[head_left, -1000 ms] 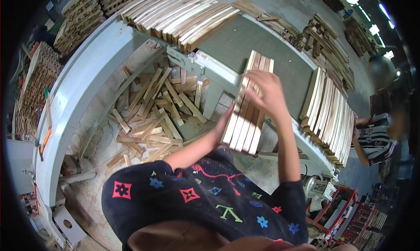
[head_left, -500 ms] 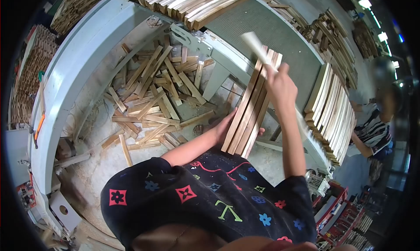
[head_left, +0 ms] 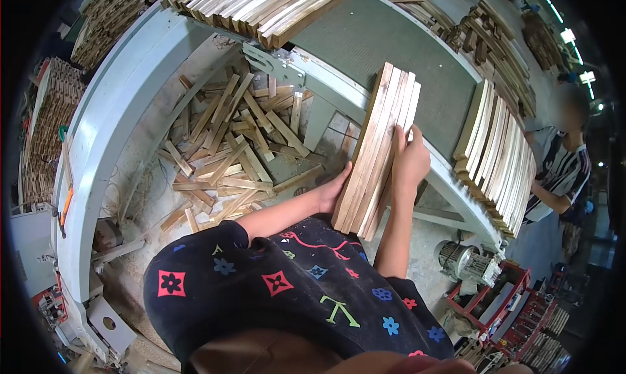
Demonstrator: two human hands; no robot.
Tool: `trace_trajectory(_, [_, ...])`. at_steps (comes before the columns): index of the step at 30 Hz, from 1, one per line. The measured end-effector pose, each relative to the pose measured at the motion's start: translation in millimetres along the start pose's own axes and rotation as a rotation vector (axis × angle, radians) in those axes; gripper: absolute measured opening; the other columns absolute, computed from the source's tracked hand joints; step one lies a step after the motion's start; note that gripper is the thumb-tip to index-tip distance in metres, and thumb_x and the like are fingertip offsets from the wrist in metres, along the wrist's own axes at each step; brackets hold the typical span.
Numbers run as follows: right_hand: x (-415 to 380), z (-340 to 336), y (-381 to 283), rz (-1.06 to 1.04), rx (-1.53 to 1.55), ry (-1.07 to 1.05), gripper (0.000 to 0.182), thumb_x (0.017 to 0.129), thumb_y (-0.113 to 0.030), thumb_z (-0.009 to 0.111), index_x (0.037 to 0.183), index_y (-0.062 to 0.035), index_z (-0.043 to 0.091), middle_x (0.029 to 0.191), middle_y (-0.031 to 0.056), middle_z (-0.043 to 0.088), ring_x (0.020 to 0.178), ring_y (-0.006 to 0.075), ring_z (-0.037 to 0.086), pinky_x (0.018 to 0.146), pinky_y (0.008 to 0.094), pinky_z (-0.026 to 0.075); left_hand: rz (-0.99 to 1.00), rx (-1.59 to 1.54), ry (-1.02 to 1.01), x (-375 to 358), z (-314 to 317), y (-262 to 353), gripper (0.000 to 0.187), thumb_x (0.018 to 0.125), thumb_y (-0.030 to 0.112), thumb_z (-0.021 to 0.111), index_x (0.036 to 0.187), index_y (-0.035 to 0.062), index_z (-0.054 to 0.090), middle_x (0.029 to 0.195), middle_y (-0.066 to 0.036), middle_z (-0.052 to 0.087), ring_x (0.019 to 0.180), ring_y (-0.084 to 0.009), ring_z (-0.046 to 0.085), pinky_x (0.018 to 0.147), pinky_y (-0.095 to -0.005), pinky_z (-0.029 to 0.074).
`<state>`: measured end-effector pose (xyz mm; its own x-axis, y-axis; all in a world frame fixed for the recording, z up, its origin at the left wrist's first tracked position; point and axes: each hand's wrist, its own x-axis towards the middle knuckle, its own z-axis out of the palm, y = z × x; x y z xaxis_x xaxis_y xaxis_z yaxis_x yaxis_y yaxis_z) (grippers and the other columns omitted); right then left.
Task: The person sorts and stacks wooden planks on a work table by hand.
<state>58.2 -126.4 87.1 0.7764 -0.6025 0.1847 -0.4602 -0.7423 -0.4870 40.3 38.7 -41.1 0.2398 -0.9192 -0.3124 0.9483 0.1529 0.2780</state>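
A bundle of several wooden strips (head_left: 379, 139) is held side by side in front of my body, tilted up toward the conveyor belt (head_left: 365, 38). My left hand (head_left: 334, 190) grips the bundle's lower left edge, with some fingers hidden beneath. My right hand (head_left: 411, 157) is closed on the bundle's right edge, thumb on the face of the strips. The strips lie close together, their lower ends slightly uneven.
A row of strips (head_left: 274, 5) lies on the belt's far left, another row (head_left: 495, 155) on its right. Loose offcuts (head_left: 228, 146) are piled on the floor inside the curved machine frame (head_left: 98, 133). A person (head_left: 564, 168) stands at the right, beside a motor (head_left: 466, 260).
My right hand has come down from a blurred strip above the bundle to the bundle's right edge. The strips, fanned with gaps before, now sit tight together.
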Motion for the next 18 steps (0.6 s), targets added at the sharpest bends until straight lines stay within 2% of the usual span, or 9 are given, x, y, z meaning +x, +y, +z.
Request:
trace_trajectory(1, [-6,-4,-7,-0.028,-0.038,-0.008,0.056,0.093,-0.047,0.058,0.123,0.0005,0.06,0.086,0.0253,0.068,0.08,0.0413,0.067,0.071,0.0486,0.052,-0.023,0.008,0.022,-2,-1,1,0.096,0.081,0.08,0.046,0.146,0.0095,0.041,0.142,-0.011,0.051,0.127,-0.0251,0.052,0.108,-0.0449,0.041])
trace_trajectory(2, [-11,-9,-19,0.009,0.009,-0.121,0.078,0.086,-0.054,0.064,0.137,0.0023,0.047,0.112,0.032,0.061,0.1,0.044,0.063,0.081,0.0496,0.051,-0.043,0.011,0.043,-3,-2,1,0.098,0.08,0.081,0.045,0.146,0.0098,0.041,0.142,-0.011,0.051,0.127,-0.0249,0.052,0.108,-0.045,0.041])
trace_trajectory(4, [-24,21,-21,-0.198,-0.167,-0.022,0.099,0.08,-0.059,0.067,0.147,0.0048,0.031,0.134,0.039,0.042,0.12,0.0498,0.047,0.095,0.052,0.045,-0.03,-0.025,0.035,-3,-2,0,0.093,0.081,0.08,0.046,0.143,0.01,0.045,0.135,-0.009,0.057,0.12,-0.0216,0.057,0.103,-0.0426,0.045])
trace_trajectory(6, [0,29,-26,-0.181,-0.077,-0.155,0.107,0.078,-0.062,0.067,0.148,0.0075,0.025,0.139,0.043,0.03,0.127,0.054,0.034,0.104,0.0545,0.037,0.059,-0.015,0.044,2,5,15,0.09,0.083,0.079,0.046,0.142,0.0104,0.046,0.133,-0.009,0.058,0.118,-0.0212,0.058,0.102,-0.0426,0.046])
trace_trajectory(10, [77,57,-73,-0.207,-0.078,-0.205,0.103,0.079,-0.055,0.067,0.148,0.0069,0.022,0.136,0.0412,0.033,0.126,0.0524,0.036,0.102,0.0543,0.039,0.197,-0.223,0.094,-5,13,64,0.085,0.087,0.077,0.043,0.138,0.0097,0.051,0.131,-0.009,0.06,0.118,-0.0232,0.058,0.101,-0.042,0.046])
trace_trajectory(12, [131,78,-106,-0.151,-0.05,-0.224,0.105,0.078,-0.059,0.066,0.15,0.004,0.021,0.136,0.0387,0.034,0.127,0.0508,0.037,0.102,0.0539,0.04,0.299,-0.42,0.036,-12,-17,61,0.09,0.089,0.076,0.038,0.143,0.0045,0.045,0.144,-0.014,0.05,0.133,-0.0266,0.047,0.11,-0.045,0.036])
trace_trajectory(14, [197,116,-136,-0.071,-0.037,-0.205,0.112,0.073,-0.067,0.066,0.15,0.0018,0.023,0.136,0.0365,0.037,0.128,0.0489,0.038,0.103,0.0534,0.041,0.404,-0.254,0.155,-43,-61,46,0.088,0.092,0.073,0.037,0.145,0.0026,0.041,0.147,-0.014,0.046,0.137,-0.0274,0.043,0.112,-0.0449,0.034])
trace_trajectory(16, [254,153,-173,0.005,0.045,-0.174,0.116,0.069,-0.071,0.068,0.153,-0.0053,0.022,0.139,0.0336,0.037,0.129,0.0492,0.038,0.101,0.0572,0.041,0.452,-0.135,0.525,-86,-106,17,0.087,0.093,0.071,0.037,0.147,0.0031,0.038,0.15,-0.014,0.044,0.139,-0.0275,0.041,0.113,-0.0431,0.032])
trace_trajectory(18, [297,173,-212,0.112,0.203,-0.273,0.123,0.066,-0.071,0.071,0.156,-0.0076,0.016,0.144,0.0338,0.035,0.129,0.0519,0.038,0.101,0.0598,0.039,0.459,-0.027,0.832,-138,-147,-20,0.084,0.095,0.069,0.037,0.149,0.0052,0.035,0.147,-0.011,0.047,0.137,-0.0284,0.042,0.113,-0.0431,0.033])
